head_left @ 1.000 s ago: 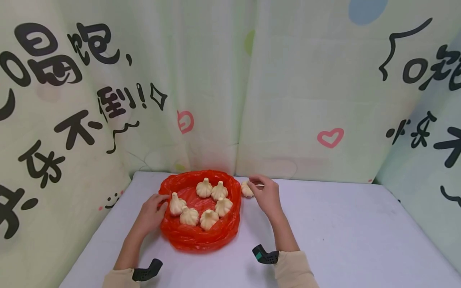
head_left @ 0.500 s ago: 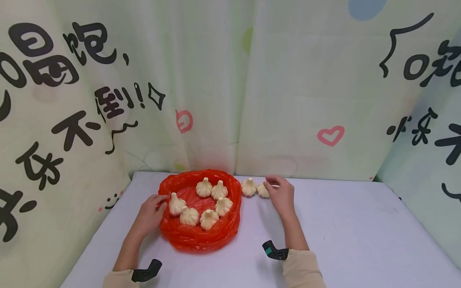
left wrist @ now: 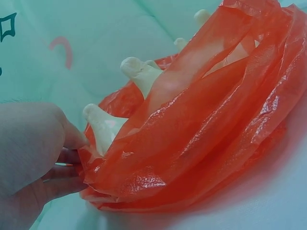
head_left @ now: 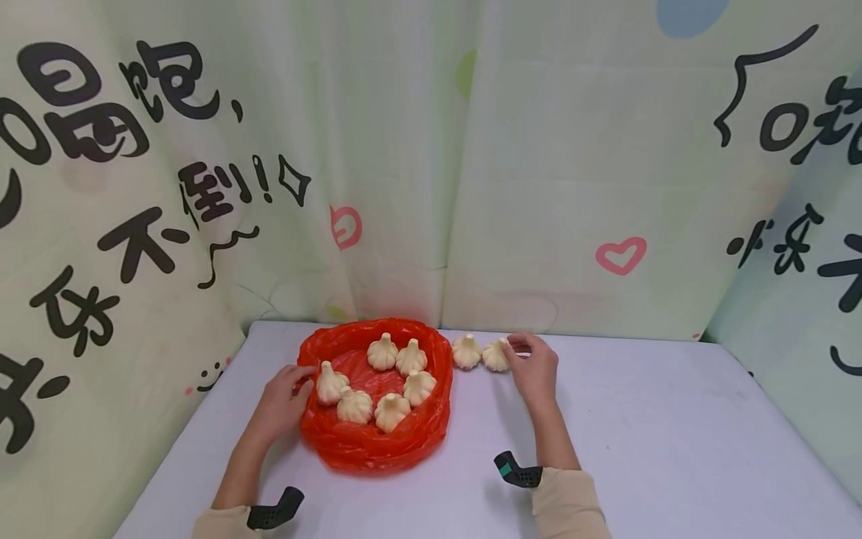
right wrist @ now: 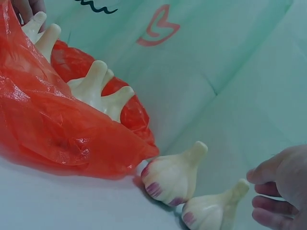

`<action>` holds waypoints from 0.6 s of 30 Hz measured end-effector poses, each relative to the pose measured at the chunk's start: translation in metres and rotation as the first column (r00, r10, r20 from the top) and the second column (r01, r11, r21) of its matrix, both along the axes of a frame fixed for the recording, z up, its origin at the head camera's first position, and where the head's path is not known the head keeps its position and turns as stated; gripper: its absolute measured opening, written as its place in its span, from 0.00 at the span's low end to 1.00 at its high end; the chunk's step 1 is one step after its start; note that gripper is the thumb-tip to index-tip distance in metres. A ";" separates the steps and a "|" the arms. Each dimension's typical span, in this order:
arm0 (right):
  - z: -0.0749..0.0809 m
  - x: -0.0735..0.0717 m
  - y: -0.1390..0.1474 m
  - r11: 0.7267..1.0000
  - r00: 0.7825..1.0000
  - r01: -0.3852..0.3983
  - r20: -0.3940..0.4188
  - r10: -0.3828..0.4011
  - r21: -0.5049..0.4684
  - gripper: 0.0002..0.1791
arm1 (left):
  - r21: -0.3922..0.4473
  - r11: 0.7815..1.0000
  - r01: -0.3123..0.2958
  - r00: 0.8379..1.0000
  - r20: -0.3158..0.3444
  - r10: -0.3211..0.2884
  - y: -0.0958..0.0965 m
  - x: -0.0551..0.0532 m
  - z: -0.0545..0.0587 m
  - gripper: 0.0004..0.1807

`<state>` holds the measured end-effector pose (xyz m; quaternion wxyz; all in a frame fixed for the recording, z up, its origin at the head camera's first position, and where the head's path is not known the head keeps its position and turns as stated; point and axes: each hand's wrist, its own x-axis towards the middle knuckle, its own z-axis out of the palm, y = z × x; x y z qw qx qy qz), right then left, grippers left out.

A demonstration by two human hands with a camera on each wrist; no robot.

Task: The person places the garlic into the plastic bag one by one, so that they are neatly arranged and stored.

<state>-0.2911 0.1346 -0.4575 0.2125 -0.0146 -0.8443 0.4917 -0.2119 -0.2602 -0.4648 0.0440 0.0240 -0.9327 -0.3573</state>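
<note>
A red plastic bag (head_left: 373, 449) stands on the table with its mouth rolled wide, several garlic bulbs (head_left: 354, 405) inside. At its left rim my left hand (head_left: 285, 400) pinches the plastic between thumb and fingers, as the left wrist view shows. Two more garlic bulbs sit side by side on the table right of the bag: a nearer bulb (right wrist: 172, 179) by the bag and an outer bulb (right wrist: 211, 211) touching it. Beside the outer bulb's stem is my right hand (head_left: 534, 370), its thumb (right wrist: 264, 171) and fingers spread, holding nothing.
The white table (head_left: 660, 434) extends to the right and front. A printed curtain (head_left: 539, 187) rises behind its back edge and along both sides. Each wrist wears a black camera mount (head_left: 517, 471).
My right hand has moved right from beside the nearer bulb, and the outer bulb has come into view. Its fingers now stand apart from that bulb. My left hand stays at the bag.
</note>
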 end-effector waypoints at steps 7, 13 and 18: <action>-0.008 -0.009 0.004 0.999 1.000 0.003 0.031 -0.004 0.039 0.13 | 0.003 1.000 0.005 1.000 -0.012 -0.005 -0.001 0.000 -0.002 0.19; -0.017 -0.015 0.005 0.999 0.998 -0.017 0.066 0.014 0.052 0.13 | 0.006 1.000 0.003 1.000 -0.007 -0.003 0.001 0.000 -0.005 0.20; -0.023 -0.020 0.002 0.999 1.000 -0.017 0.015 0.016 0.049 0.10 | 0.012 1.000 -0.018 1.000 0.000 0.018 -0.001 0.000 -0.004 0.20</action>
